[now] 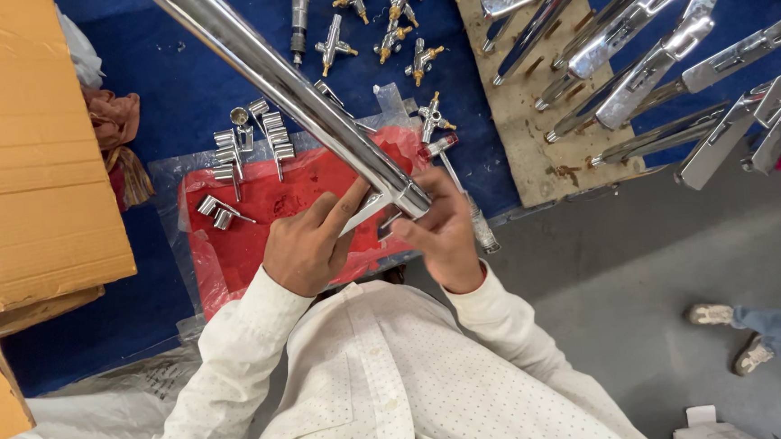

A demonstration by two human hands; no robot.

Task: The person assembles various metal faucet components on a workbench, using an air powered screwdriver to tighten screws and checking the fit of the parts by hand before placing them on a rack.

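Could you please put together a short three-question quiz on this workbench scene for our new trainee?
1. True or false: both hands grip the near end of the long polished chrome tube.
2. What lies under the small chrome fittings near the left hand?
A. a red plastic sheet
B. a wire basket
C. a white towel
3. Fill in: the finished chrome tap bodies lean on a pale wooden ____ with pegs, beyond the right hand.

Key
1. True: both hands meet at the tube's near end.
2. A: the red plastic sheet, laid on the blue cloth.
3. Board.
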